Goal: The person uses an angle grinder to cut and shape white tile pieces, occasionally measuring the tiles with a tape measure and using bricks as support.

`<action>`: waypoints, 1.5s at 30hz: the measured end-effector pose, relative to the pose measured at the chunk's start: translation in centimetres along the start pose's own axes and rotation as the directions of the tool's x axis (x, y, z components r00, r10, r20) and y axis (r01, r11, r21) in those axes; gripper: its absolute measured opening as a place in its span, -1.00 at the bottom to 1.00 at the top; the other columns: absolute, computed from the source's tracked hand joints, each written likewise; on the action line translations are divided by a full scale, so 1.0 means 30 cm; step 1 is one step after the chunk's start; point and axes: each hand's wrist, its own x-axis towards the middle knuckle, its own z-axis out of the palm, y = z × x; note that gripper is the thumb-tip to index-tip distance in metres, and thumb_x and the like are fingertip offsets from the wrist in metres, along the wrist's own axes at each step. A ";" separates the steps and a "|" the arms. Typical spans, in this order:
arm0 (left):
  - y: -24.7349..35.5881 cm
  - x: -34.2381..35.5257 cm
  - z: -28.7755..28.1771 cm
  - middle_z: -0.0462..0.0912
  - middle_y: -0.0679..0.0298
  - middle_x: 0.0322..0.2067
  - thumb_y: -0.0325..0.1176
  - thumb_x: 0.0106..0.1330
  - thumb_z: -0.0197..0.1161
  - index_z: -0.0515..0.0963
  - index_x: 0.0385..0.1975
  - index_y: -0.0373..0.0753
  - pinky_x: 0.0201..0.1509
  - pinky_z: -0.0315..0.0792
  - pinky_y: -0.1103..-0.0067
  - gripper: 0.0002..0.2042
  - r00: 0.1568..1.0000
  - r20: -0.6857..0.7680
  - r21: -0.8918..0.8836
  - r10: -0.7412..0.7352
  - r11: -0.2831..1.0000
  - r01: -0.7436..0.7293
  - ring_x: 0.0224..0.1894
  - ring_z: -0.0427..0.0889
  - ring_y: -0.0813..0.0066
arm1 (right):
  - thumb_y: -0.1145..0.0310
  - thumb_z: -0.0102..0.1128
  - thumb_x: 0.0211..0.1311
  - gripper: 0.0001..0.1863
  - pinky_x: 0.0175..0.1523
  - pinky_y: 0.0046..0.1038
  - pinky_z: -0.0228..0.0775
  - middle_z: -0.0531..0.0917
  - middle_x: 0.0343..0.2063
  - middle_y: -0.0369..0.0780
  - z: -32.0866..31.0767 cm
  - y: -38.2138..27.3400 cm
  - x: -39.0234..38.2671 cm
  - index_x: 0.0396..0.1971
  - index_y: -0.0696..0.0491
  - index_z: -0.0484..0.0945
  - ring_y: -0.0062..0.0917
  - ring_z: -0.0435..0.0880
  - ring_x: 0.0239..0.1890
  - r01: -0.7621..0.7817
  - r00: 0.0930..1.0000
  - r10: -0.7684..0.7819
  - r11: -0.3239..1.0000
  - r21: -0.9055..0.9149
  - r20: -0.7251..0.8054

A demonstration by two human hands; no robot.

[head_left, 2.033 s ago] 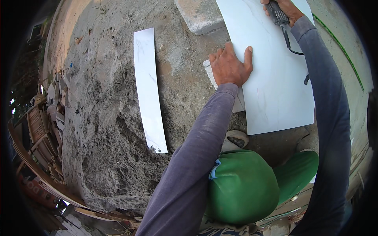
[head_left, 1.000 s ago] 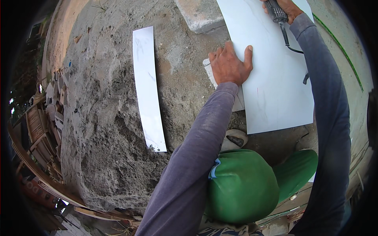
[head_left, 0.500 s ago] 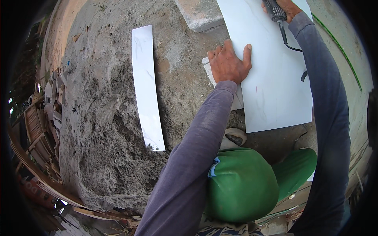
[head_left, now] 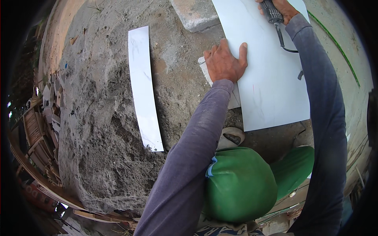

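My left hand lies palm down with its fingers spread, across the left edge of a large white tile. Faint grey veins and a short thin red line show on the tile. At the upper edge of the view my right hand is wrapped round the dark body of a corded angle grinder, over the tile's far part. The grinder's front end is cut off by the picture's edge. Its black cord runs down toward my right forearm. Under my left hand and the tile, a pale flat piece sticks out.
A narrow white tile strip lies apart on the heap of grey sand at left. A pale block stands beyond my left hand. Along the right lies a green cord. Wooden scraps sit at far left. My green-clad knee is close below the tile.
The whole view has shifted slightly, so everything sits a little further left. My left hand stays on the tile and my right hand keeps hold of the grinder.
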 end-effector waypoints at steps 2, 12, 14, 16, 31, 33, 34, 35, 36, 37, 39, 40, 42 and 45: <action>0.000 0.000 -0.002 0.77 0.01 -0.21 0.30 0.57 0.05 0.59 0.07 -0.34 0.43 0.22 0.22 -0.32 1.000 0.024 0.010 0.001 1.000 -0.001 0.09 0.67 0.15 | 0.25 0.40 0.12 -0.84 -0.58 -0.41 0.54 0.67 -0.63 -0.26 0.005 -0.001 -0.009 -0.45 0.00 0.68 -0.50 0.62 -0.71 0.005 1.000 -0.005 1.000 -0.005 0.000; 0.007 -0.001 -0.004 0.77 -0.07 -0.22 0.30 0.49 0.15 0.64 -0.07 -0.33 0.49 0.26 0.15 -0.35 1.000 -0.021 -0.045 -0.002 0.999 0.001 -0.06 0.75 0.03 | 0.27 0.41 0.13 -0.85 -0.55 -0.41 0.56 0.68 -0.60 -0.25 -0.011 0.025 -0.037 -0.43 0.02 0.69 -0.50 0.64 -0.67 0.023 1.000 -0.023 1.000 -0.016 -0.014; 0.004 -0.002 -0.005 0.77 -0.07 -0.22 0.30 0.50 0.15 0.64 -0.08 -0.33 0.49 0.26 0.15 -0.36 1.000 -0.021 -0.043 -0.004 0.999 0.003 -0.06 0.75 0.03 | 0.28 0.41 0.13 -0.86 -0.55 -0.41 0.55 0.68 -0.59 -0.25 -0.003 0.024 -0.044 -0.43 0.02 0.69 -0.50 0.64 -0.67 0.017 1.000 -0.017 1.000 -0.012 -0.017; 0.001 -0.002 -0.004 0.77 -0.06 -0.23 0.29 0.50 0.14 0.64 -0.08 -0.33 0.49 0.26 0.14 -0.36 1.000 -0.028 -0.046 -0.001 0.999 0.000 -0.07 0.75 0.02 | 0.29 0.41 0.13 -0.87 -0.56 -0.41 0.55 0.68 -0.60 -0.25 0.005 0.020 -0.060 -0.43 0.02 0.69 -0.50 0.64 -0.67 -0.017 1.000 0.016 1.000 -0.017 -0.017; -0.001 0.000 -0.002 0.77 -0.02 -0.25 0.31 0.49 0.15 0.63 -0.10 -0.30 0.49 0.25 0.16 -0.36 1.000 -0.013 -0.048 -0.006 0.999 0.006 -0.07 0.75 0.05 | 0.28 0.40 0.16 -0.87 -0.58 -0.37 0.52 0.67 -0.62 -0.25 0.015 0.034 -0.127 -0.45 0.01 0.70 -0.49 0.62 -0.69 -0.032 0.998 0.029 0.998 -0.046 -0.056; -0.001 -0.001 -0.003 0.77 -0.02 -0.24 0.31 0.49 0.15 0.63 -0.10 -0.30 0.49 0.26 0.16 -0.36 1.000 -0.023 -0.044 -0.004 0.999 0.003 -0.07 0.75 0.05 | 0.27 0.40 0.15 -0.86 -0.59 -0.37 0.52 0.67 -0.62 -0.25 0.016 0.039 -0.133 -0.45 0.02 0.70 -0.48 0.62 -0.69 -0.037 0.998 0.035 0.999 -0.037 -0.057; 0.000 -0.001 -0.002 0.77 -0.02 -0.24 0.31 0.48 0.16 0.63 -0.10 -0.30 0.49 0.26 0.16 -0.36 1.000 -0.031 -0.040 -0.002 0.999 0.001 -0.07 0.75 0.04 | 0.27 0.41 0.15 -0.86 -0.59 -0.37 0.52 0.67 -0.62 -0.25 0.013 0.044 -0.134 -0.45 0.02 0.70 -0.48 0.62 -0.69 -0.043 0.997 0.042 0.999 -0.028 -0.058; 0.001 0.000 -0.001 0.77 -0.02 -0.24 0.31 0.48 0.16 0.63 -0.10 -0.30 0.49 0.26 0.16 -0.36 1.000 -0.031 -0.041 -0.001 0.999 -0.001 -0.07 0.75 0.04 | 0.27 0.41 0.15 -0.86 -0.59 -0.37 0.52 0.67 -0.62 -0.25 0.009 0.047 -0.135 -0.45 0.02 0.70 -0.48 0.62 -0.69 -0.043 0.997 0.041 0.999 -0.028 -0.060; 0.002 0.001 0.001 0.77 -0.03 -0.24 0.31 0.48 0.16 0.63 -0.10 -0.30 0.49 0.26 0.16 -0.36 0.999 -0.037 -0.049 0.002 0.999 -0.004 -0.06 0.75 0.04 | 0.27 0.41 0.14 -0.86 -0.58 -0.37 0.52 0.67 -0.62 -0.25 0.004 0.049 -0.136 -0.44 0.02 0.70 -0.48 0.62 -0.69 -0.040 0.998 0.039 0.999 -0.034 -0.053; 0.001 0.000 -0.001 0.77 -0.03 -0.23 0.31 0.48 0.16 0.63 -0.10 -0.30 0.49 0.26 0.15 -0.36 0.999 -0.043 -0.055 0.003 0.998 -0.005 -0.06 0.75 0.03 | 0.27 0.41 0.14 -0.85 -0.58 -0.38 0.53 0.67 -0.61 -0.24 0.007 0.050 -0.139 -0.44 0.03 0.70 -0.49 0.62 -0.69 -0.038 0.998 0.036 0.999 -0.038 -0.043; 0.001 -0.002 -0.004 0.77 -0.04 -0.23 0.31 0.47 0.17 0.63 -0.10 -0.31 0.49 0.27 0.15 -0.36 0.999 -0.032 -0.049 -0.009 0.999 0.008 -0.05 0.75 0.03 | 0.27 0.42 0.13 -0.85 -0.57 -0.38 0.53 0.67 -0.61 -0.24 0.012 0.056 -0.148 -0.44 0.03 0.70 -0.49 0.63 -0.68 -0.023 0.999 0.022 0.999 -0.034 -0.039; 0.004 -0.003 -0.005 0.77 -0.04 -0.23 0.31 0.47 0.17 0.63 -0.10 -0.31 0.49 0.27 0.14 -0.36 1.000 -0.021 -0.046 -0.020 0.999 0.019 -0.05 0.75 0.02 | 0.28 0.42 0.13 -0.85 -0.56 -0.39 0.54 0.68 -0.60 -0.24 0.010 0.059 -0.152 -0.44 0.04 0.70 -0.49 0.63 -0.68 -0.008 0.999 0.007 0.999 -0.032 -0.037; 0.002 -0.003 0.001 0.77 -0.04 -0.23 0.31 0.47 0.17 0.63 -0.09 -0.31 0.49 0.27 0.14 -0.36 1.000 -0.030 -0.057 -0.009 0.998 0.008 -0.05 0.75 0.02 | 0.28 0.42 0.12 -0.85 -0.55 -0.40 0.54 0.68 -0.60 -0.24 0.007 0.062 -0.158 -0.43 0.04 0.70 -0.50 0.63 -0.68 -0.013 0.999 0.012 0.999 -0.030 -0.041; 0.002 -0.005 0.000 0.78 -0.04 -0.23 0.30 0.48 0.16 0.63 -0.09 -0.32 0.49 0.27 0.14 -0.36 0.999 -0.037 -0.061 -0.001 0.998 -0.001 -0.06 0.76 0.01 | 0.30 0.42 0.12 -0.86 -0.55 -0.41 0.55 0.68 -0.59 -0.24 0.004 0.063 -0.170 -0.43 0.04 0.70 -0.50 0.63 -0.67 -0.032 0.999 0.031 0.999 -0.028 -0.036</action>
